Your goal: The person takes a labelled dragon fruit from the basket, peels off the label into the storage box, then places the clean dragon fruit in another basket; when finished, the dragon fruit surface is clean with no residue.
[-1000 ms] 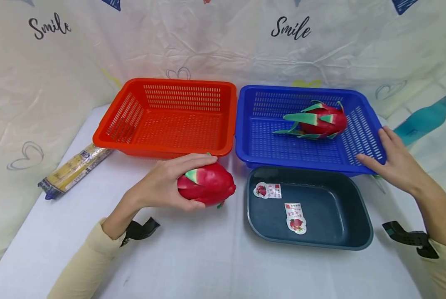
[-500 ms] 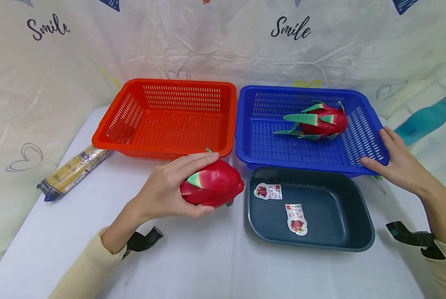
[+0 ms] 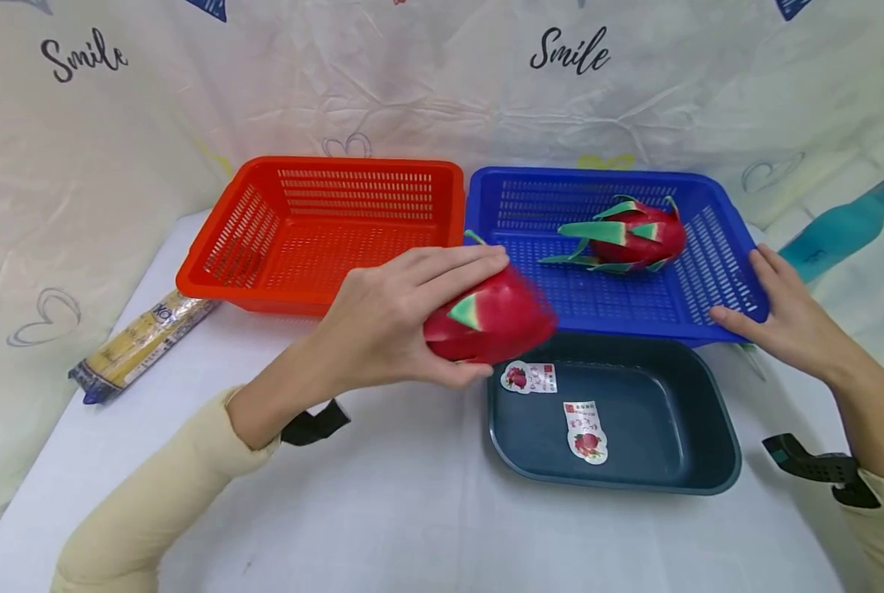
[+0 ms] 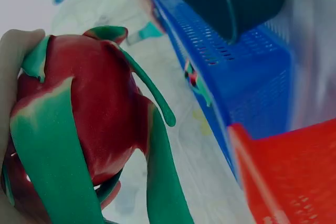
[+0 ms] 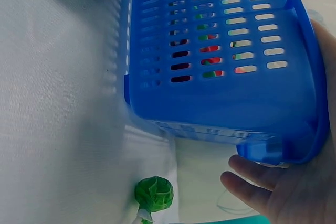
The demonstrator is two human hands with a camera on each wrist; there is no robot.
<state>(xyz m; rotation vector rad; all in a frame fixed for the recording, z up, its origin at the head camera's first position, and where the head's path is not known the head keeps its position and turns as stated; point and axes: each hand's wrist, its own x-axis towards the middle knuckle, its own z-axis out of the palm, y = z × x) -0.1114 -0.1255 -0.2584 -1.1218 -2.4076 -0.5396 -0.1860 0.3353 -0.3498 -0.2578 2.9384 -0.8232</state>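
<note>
My left hand [image 3: 412, 321] grips a red dragon fruit [image 3: 504, 317], raised over the gap between the baskets and overlapping the blue basket and the dark tray in the head view. Its green leaves fill the left part of the left wrist view, beside the palm. A second dragon fruit [image 3: 638, 235] lies on its side in the blue basket [image 3: 597, 317]. My right hand [image 3: 797, 325] holds that basket at its near right corner, thumb over the rim. In the right wrist view, two fingers [image 5: 247, 190] stick out below the basket's rim.
An orange-red basket [image 3: 323, 301] stands left of the blue one. The dark tray [image 3: 634, 445], with two stickers inside, sits in front. A yellow packet [image 3: 141, 342] lies at left, a blue bottle [image 3: 842, 231] at far right. A green-wrapped lollipop [image 5: 154, 195] lies near the right hand.
My left hand has lifted the dragon fruit and carried it right and farther back, from before the orange-red basket to the blue basket's near edge. The right hand stays at its corner.
</note>
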